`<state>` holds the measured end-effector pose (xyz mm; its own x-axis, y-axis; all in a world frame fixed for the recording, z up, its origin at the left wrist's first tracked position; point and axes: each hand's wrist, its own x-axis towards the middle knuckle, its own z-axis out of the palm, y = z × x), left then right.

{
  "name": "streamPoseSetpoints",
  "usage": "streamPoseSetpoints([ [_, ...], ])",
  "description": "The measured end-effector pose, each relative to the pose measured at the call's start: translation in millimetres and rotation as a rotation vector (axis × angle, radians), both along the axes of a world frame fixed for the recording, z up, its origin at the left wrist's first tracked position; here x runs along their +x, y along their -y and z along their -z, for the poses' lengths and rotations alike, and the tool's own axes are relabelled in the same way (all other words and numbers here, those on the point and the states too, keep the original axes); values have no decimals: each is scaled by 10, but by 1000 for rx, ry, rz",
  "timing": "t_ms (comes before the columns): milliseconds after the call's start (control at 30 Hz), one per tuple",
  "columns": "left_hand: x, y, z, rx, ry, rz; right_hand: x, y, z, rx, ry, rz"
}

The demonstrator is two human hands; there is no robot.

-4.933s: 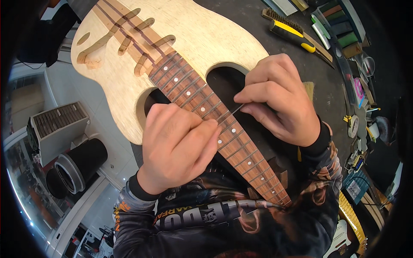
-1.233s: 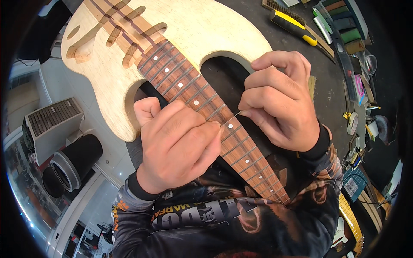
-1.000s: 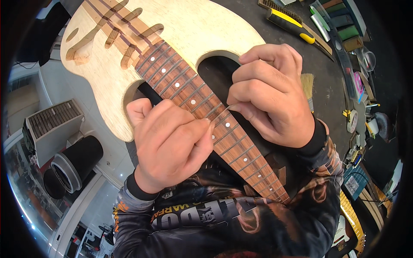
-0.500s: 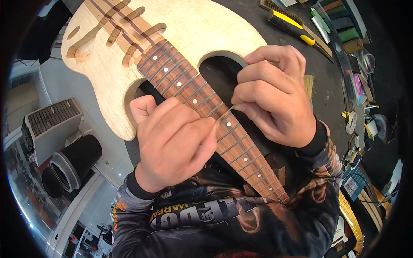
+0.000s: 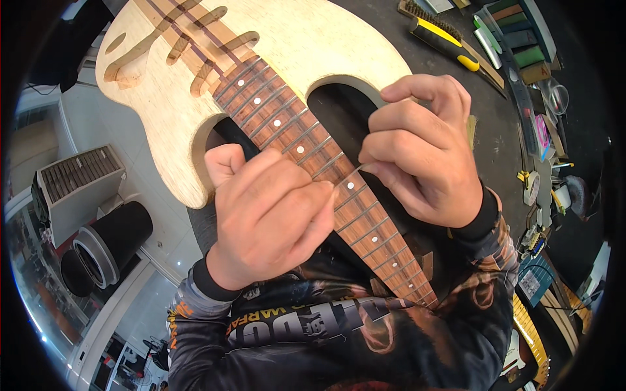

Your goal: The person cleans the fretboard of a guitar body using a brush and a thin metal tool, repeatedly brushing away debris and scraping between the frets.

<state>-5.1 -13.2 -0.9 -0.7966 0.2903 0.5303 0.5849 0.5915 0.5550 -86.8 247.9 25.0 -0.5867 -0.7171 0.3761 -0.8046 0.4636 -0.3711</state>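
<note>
At the far left we see a pale box (image 5: 81, 199) with a row of dark slats in its top, and just beside it a black cylinder (image 5: 124, 229) with a grey ring at one end. Next comes the guitar body (image 5: 303, 42), bare light wood with several routed cavities, reaching past the upper edge of our view. Over the lower part of the instrument we find the left hand (image 5: 267, 221), its grip pinched on one end of a thin strip (image 5: 347, 178). That strip spans the fretboard (image 5: 362, 214) crosswise, roughly in line with the frets, between the two hands; we cannot tell whether it touches the wood. The right hand (image 5: 424, 159) has its grip closed on the other end, thumb and forefinger together just beyond the board's edge, the other fingers curled. Farther right, on the dark surface (image 5: 499, 120), we see a bristle brush (image 5: 424, 13) with a yellow-and-black handled tool (image 5: 443, 44) beside it, then a roll of tape (image 5: 533, 197). Near the lower right corner we make out a second guitar neck (image 5: 529, 332), yellowish.
</note>
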Motion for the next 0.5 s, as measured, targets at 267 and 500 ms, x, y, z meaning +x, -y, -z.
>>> streamPoseSetpoints([
  [267,13,47,-54,-40,13,-32,-11,105,51,-16,-64,4],
  [500,12,20,-93,-28,39,13,17,40,-15,-8,-44,-7],
])
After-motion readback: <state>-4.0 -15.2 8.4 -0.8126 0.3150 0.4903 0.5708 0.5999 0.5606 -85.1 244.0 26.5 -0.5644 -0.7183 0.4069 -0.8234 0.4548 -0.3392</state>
